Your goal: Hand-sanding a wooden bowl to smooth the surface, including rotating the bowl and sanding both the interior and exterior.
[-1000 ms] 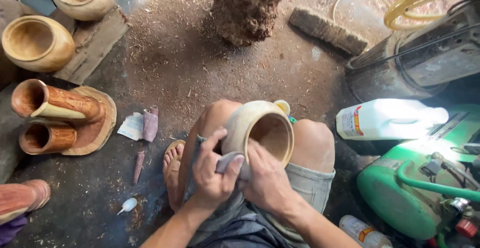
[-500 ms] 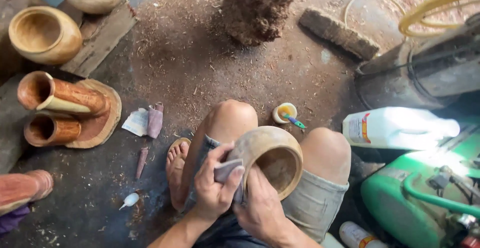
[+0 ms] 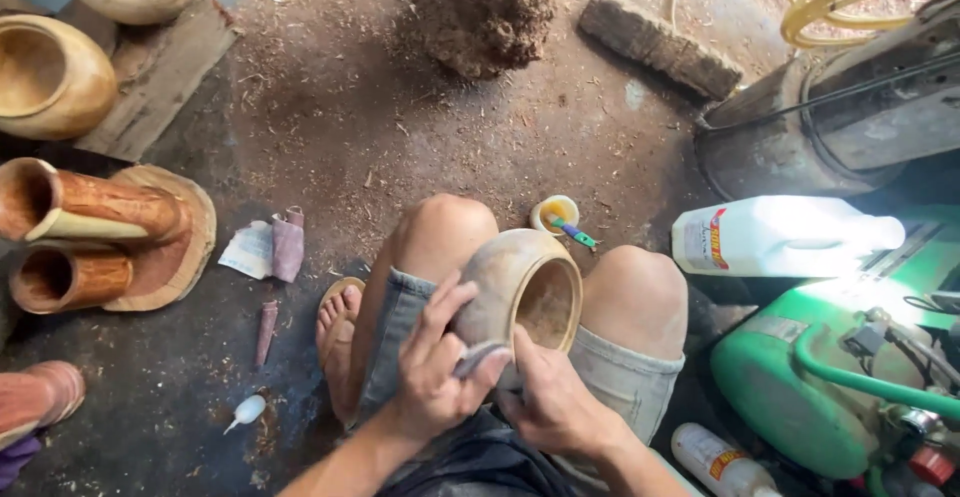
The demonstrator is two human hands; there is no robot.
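Observation:
A round wooden pot (image 3: pixel 510 282) lies on its side between my knees, its mouth facing right. My left hand (image 3: pixel 435 367) presses a small grey piece of sandpaper (image 3: pixel 478 359) against the pot's outer wall near the rim. My right hand (image 3: pixel 555 402) grips the pot from below at the rim and steadies it. I sit low on a dirt floor strewn with sawdust, my left foot in a sandal (image 3: pixel 338 332).
Wooden vases (image 3: pixel 90 207) lie on a round wood slab at left, with bowls (image 3: pixel 45 77) behind. Sandpaper scraps (image 3: pixel 270 247) and a small glue bottle (image 3: pixel 245 412) lie on the floor. A white jug (image 3: pixel 780 237), green machine (image 3: pixel 830 377), tree stump (image 3: pixel 490 7) and small cup (image 3: pixel 555 214) stand nearby.
The pot has been turned and lowered between my knees, its mouth now more to the right. My left hand slid the sandpaper along the wall toward the rim.

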